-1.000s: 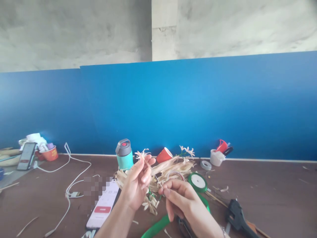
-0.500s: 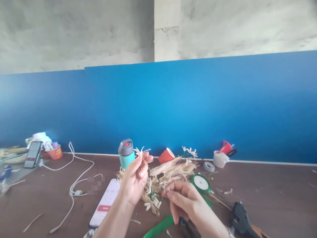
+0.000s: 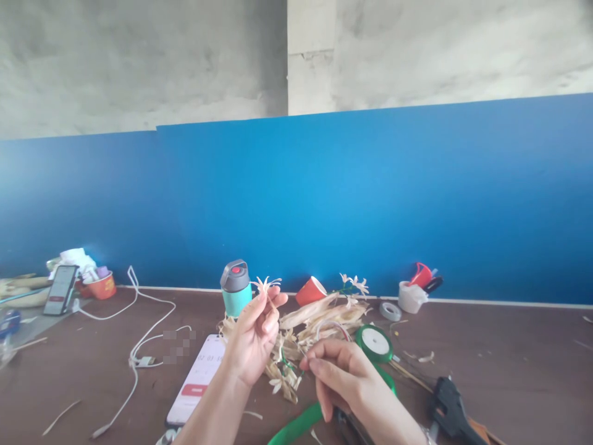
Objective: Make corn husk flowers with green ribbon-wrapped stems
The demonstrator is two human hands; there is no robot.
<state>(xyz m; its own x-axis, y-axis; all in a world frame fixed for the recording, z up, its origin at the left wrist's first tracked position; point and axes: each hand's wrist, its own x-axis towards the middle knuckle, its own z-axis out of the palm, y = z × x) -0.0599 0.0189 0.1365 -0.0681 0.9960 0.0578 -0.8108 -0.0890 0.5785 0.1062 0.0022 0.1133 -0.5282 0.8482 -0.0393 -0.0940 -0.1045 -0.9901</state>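
A person's two bare hands are working above a dark brown bench. The left hand is pinching a pale, thin-petalled flower between thumb and fingers, holding it up in front of the bench's far edge. The petals are spreading at the top; the slender stem is slanting down and rightward, its long axis pointing roughly toward the right hand. That right hand is hovering lower and closer to the near edge, thumb and forefinger brought together; whether they are gripping a thin strand is too small to tell. The flower is sitting up and to the left of those fingertips, well apart from them, and the left hand is the nearer one.

Between and beyond the hands, dried husks are lying in a heap. A green ribbon spool is resting just beyond the right hand. Toward the near right corner a black glue gun is lying; a lit phone is lying left of the left forearm.
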